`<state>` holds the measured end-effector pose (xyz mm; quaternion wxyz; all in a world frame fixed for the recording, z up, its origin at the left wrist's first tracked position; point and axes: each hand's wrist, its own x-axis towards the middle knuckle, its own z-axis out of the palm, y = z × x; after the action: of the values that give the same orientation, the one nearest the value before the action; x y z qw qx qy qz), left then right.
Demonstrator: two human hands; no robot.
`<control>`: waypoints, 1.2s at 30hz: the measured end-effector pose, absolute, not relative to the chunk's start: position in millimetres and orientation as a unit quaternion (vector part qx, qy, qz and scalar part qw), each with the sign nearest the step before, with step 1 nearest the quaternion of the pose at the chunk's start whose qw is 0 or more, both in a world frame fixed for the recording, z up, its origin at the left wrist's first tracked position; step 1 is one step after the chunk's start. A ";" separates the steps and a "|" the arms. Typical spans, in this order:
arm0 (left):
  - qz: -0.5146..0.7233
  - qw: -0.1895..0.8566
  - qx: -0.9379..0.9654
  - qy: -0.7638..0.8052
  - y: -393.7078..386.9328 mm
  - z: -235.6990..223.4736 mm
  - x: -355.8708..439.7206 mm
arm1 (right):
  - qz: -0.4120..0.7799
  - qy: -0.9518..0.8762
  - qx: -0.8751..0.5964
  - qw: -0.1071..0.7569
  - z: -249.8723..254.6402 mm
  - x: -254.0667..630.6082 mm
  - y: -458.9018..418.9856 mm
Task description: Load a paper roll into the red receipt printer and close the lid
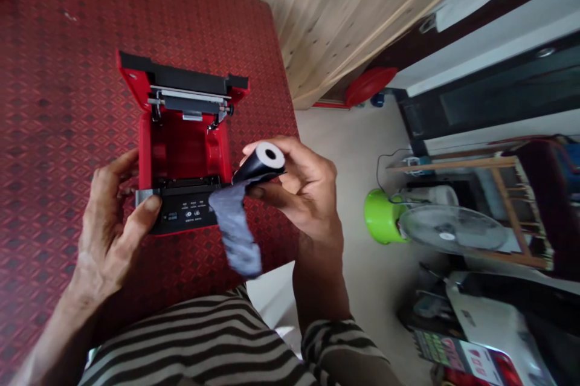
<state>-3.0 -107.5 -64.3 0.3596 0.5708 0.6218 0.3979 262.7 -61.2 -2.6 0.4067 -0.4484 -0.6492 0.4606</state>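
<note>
A red and black receipt printer (183, 144) sits on a red patterned cloth, its lid tipped open toward the back and its paper bay bare. My left hand (113, 217) grips the printer's front left corner, thumb pressed on the grey edge. My right hand (299, 183) is closed around a paper roll (263, 164), held just right of the printer's front. The roll's white end faces up. A loose grey-looking strip of paper (235, 229) hangs down from the roll, blurred.
The red patterned cloth (58, 102) covers the surface under the printer. To the right, on the floor, stand a green pot (380, 217), a white fan (453, 230), a wooden rack (512, 211) and some boxes. Wooden boards (344, 5) lie beyond the cloth.
</note>
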 end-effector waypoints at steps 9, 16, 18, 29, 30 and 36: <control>0.397 0.373 0.575 0.610 -112.8 -63.9 -4.0 | 0.273 -0.793 -0.455 0.299 11.4 239.0 -66.6; 0.401 0.386 0.574 0.601 -115.1 -66.7 -5.4 | 0.181 -0.837 -0.449 0.255 13.8 222.1 -65.7; 0.403 0.385 0.583 0.591 -116.0 -67.5 -5.5 | 0.159 -0.853 -0.434 0.241 14.1 215.7 -63.1; 0.381 0.373 0.588 0.609 -114.8 -61.5 -3.8 | 0.061 -0.888 -0.453 0.060 3.1 181.7 -46.2; 0.382 0.374 0.587 0.608 -114.6 -61.4 -3.7 | 0.059 -0.885 -0.459 0.051 4.0 178.6 -44.2; 0.385 0.375 0.587 0.606 -114.9 -62.7 -4.6 | 0.078 -0.877 -0.474 -0.011 15.9 166.3 -40.2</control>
<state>-4.6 -114.9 -62.7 0.3748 0.5868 0.6059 0.3848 166.3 -40.2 15.9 -0.0115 -0.4735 -0.8773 0.0776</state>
